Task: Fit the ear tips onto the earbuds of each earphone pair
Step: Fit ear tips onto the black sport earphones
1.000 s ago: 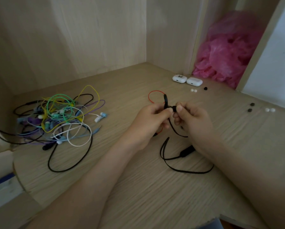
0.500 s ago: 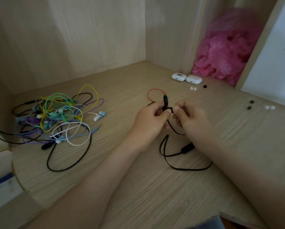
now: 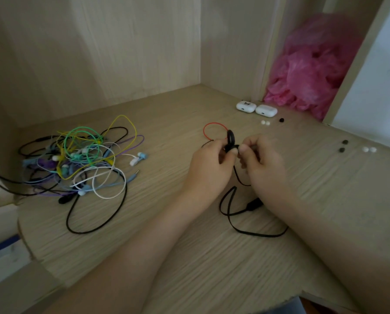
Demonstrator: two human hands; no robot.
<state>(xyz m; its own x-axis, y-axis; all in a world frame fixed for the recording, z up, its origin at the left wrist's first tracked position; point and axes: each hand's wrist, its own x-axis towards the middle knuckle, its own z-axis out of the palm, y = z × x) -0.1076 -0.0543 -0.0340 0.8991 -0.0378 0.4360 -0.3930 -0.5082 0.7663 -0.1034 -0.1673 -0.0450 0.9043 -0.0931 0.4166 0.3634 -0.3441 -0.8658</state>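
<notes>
My left hand (image 3: 208, 164): fingers curled, pinching the black earbud (image 3: 231, 141) mid-table to steady it for fitting.
My right hand (image 3: 262, 164): thumb and forefinger pinch the earbud's end; any tip between them is hidden.
Spare ear tips (image 3: 265, 122): far right, kept reachable.
Tangled earphones (image 3: 76, 159): left, set aside.

Black earphone (image 3: 231, 140): ear-hook loop upright, bud pinched between left hand (image 3: 208, 164) and right hand (image 3: 260, 162) above the surface.
Black cable (image 3: 234, 215): drops from the hands and loops on the surface, inline remote (image 3: 254, 203) by the right wrist.
Red cable (image 3: 212, 126): thin loop just behind the left hand.
Earphone pile (image 3: 76, 159): tangled green, yellow, purple, white, blue and black cords, well left.
White ear tips (image 3: 265, 122): a pair, black ear tip (image 3: 281, 120) beside.
Dark ear tips (image 3: 343, 146): two, far right, near another white pair (image 3: 369, 149).
</notes>
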